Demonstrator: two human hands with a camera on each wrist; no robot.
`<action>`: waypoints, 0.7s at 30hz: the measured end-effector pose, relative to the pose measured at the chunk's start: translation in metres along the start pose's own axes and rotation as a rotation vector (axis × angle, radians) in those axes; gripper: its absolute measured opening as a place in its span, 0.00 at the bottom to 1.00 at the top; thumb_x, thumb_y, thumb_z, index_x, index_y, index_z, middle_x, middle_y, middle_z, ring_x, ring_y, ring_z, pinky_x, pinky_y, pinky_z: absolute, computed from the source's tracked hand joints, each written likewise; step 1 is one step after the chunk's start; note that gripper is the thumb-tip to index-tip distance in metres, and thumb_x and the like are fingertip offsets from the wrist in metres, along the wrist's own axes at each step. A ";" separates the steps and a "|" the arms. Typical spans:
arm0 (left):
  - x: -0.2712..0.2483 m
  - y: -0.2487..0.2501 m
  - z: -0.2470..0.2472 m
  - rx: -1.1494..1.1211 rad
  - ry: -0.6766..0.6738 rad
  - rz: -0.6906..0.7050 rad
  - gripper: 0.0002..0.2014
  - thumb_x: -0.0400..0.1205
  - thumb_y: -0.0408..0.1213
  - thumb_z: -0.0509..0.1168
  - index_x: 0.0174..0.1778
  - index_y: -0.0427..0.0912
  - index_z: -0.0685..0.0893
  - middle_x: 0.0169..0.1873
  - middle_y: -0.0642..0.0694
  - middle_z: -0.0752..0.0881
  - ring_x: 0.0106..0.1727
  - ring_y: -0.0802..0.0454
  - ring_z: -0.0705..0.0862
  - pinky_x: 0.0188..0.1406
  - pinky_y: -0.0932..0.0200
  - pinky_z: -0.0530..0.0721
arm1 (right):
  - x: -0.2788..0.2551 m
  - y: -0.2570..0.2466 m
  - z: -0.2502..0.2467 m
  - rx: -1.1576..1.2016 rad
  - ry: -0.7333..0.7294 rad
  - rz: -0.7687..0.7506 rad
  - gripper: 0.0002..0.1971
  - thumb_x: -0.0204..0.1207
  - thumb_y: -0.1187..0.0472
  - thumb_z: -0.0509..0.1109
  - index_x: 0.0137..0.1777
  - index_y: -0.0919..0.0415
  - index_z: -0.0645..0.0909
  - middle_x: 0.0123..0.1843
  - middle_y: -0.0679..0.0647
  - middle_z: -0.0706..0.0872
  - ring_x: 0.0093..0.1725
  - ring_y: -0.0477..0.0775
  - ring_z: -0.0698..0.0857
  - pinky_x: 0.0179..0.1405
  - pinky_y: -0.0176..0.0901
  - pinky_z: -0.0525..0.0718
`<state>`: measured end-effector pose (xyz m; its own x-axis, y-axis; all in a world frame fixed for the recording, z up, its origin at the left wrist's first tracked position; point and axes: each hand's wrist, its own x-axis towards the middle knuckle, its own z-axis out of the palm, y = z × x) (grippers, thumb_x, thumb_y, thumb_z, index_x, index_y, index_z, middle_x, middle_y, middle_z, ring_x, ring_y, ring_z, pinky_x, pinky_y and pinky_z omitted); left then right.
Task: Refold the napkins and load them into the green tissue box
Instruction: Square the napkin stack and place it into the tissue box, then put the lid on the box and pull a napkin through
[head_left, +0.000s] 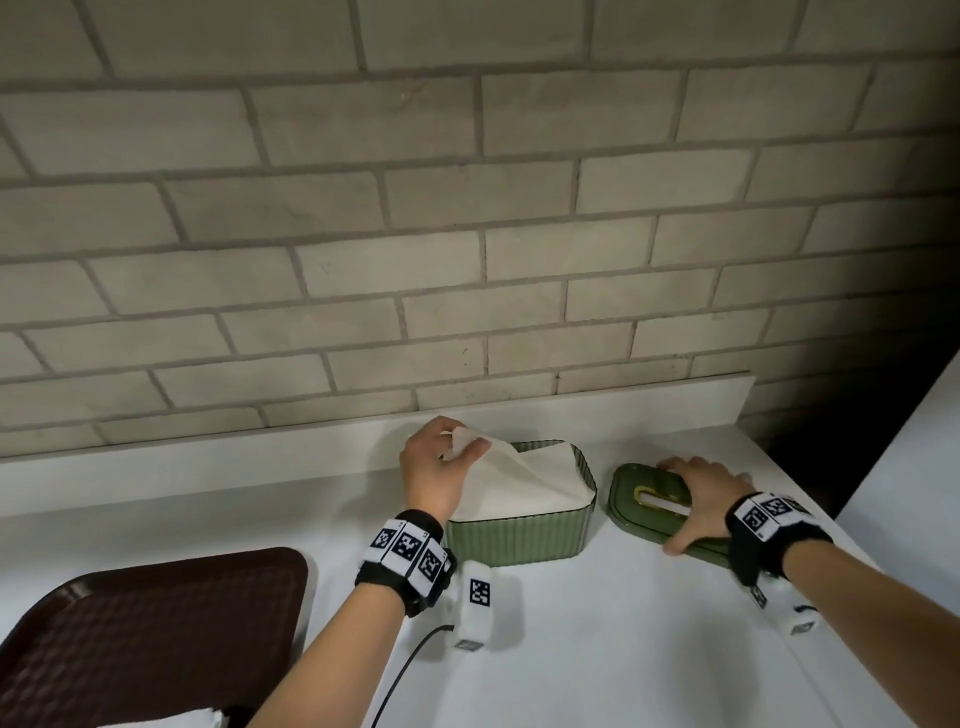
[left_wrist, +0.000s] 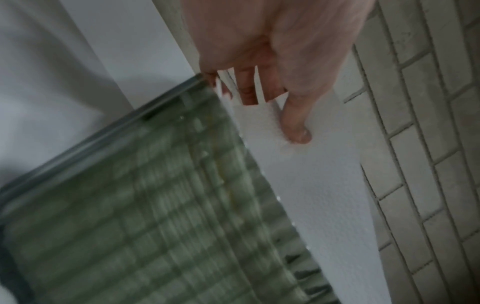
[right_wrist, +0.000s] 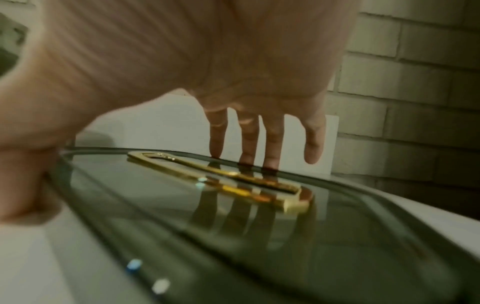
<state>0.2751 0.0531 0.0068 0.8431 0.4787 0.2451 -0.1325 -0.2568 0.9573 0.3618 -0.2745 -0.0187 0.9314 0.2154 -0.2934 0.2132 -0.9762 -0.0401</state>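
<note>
The ribbed green tissue box (head_left: 519, 538) stands open on the white counter, filled with white napkins (head_left: 524, 480). My left hand (head_left: 439, 467) pinches the raised corner of the top napkin (left_wrist: 298, 174) at the box's far left; the thumb (left_wrist: 296, 127) lies on the paper. The box's wall (left_wrist: 155, 216) fills the left wrist view. To the right lies the green lid (head_left: 649, 499) with its gold-rimmed slot (right_wrist: 228, 179). My right hand (head_left: 701, 499) grips the lid, fingertips (right_wrist: 246, 158) on its far edge, thumb at the near edge.
A dark brown tray (head_left: 150, 634) sits at the near left, with a bit of white paper (head_left: 176, 719) at its front. A brick wall (head_left: 467, 234) rises behind a low white ledge (head_left: 311, 441). The counter drops off at the right edge (head_left: 810, 499).
</note>
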 end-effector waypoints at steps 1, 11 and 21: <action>0.001 0.001 0.002 -0.015 -0.006 0.004 0.11 0.70 0.31 0.80 0.32 0.47 0.84 0.27 0.53 0.84 0.31 0.56 0.81 0.36 0.64 0.77 | -0.001 0.003 0.003 0.027 0.022 0.017 0.60 0.36 0.30 0.78 0.75 0.38 0.61 0.64 0.48 0.77 0.63 0.56 0.78 0.65 0.58 0.74; 0.002 0.001 0.010 -0.024 -0.094 -0.067 0.10 0.70 0.42 0.81 0.41 0.49 0.87 0.50 0.50 0.87 0.52 0.58 0.83 0.46 0.73 0.73 | -0.049 -0.035 -0.054 0.751 0.439 -0.285 0.50 0.55 0.51 0.88 0.76 0.41 0.65 0.66 0.50 0.73 0.61 0.51 0.79 0.60 0.43 0.77; 0.006 -0.007 0.009 0.097 -0.099 -0.022 0.14 0.57 0.60 0.74 0.30 0.55 0.88 0.35 0.46 0.92 0.45 0.40 0.91 0.49 0.44 0.89 | -0.070 -0.142 -0.068 0.486 0.480 -0.546 0.53 0.45 0.33 0.81 0.73 0.27 0.60 0.70 0.45 0.67 0.65 0.55 0.77 0.66 0.55 0.80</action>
<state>0.2853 0.0505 -0.0003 0.8929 0.4015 0.2038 -0.0668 -0.3295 0.9418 0.2861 -0.1489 0.0724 0.7825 0.5367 0.3156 0.6186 -0.6124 -0.4922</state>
